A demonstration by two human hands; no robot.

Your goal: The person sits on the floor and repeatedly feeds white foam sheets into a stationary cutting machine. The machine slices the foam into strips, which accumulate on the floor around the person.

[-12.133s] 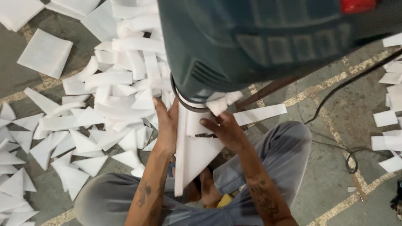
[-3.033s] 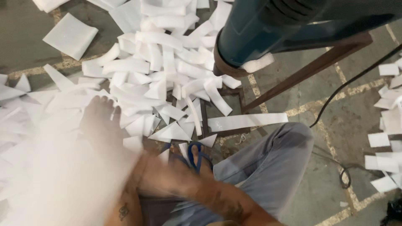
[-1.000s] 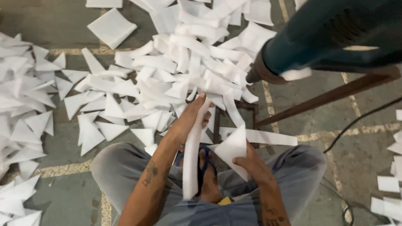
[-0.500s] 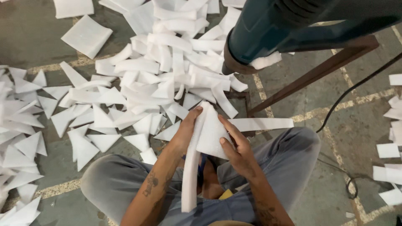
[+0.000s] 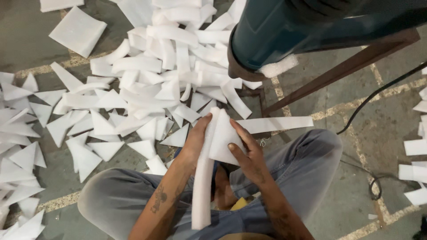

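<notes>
I sit cross-legged on the floor with a long white foam strip (image 5: 203,186) standing on edge between my knees. My left hand (image 5: 195,143) grips its upper left side. My right hand (image 5: 249,153) presses on the folded top flap (image 5: 223,138) of the same strip, fingers spread over it. The fold sits just below the round mouth of a dark teal machine (image 5: 284,31).
A heap of white foam strips and triangles (image 5: 147,89) covers the floor ahead and to the left. A brown metal frame bar (image 5: 342,71) runs diagonally at right. A black cable (image 5: 373,102) curls over the floor. More foam pieces (image 5: 413,155) lie at far right.
My hands have lifted the foam strip slightly toward the machine mouth, and my right hand has folded the top flap over more tightly.
</notes>
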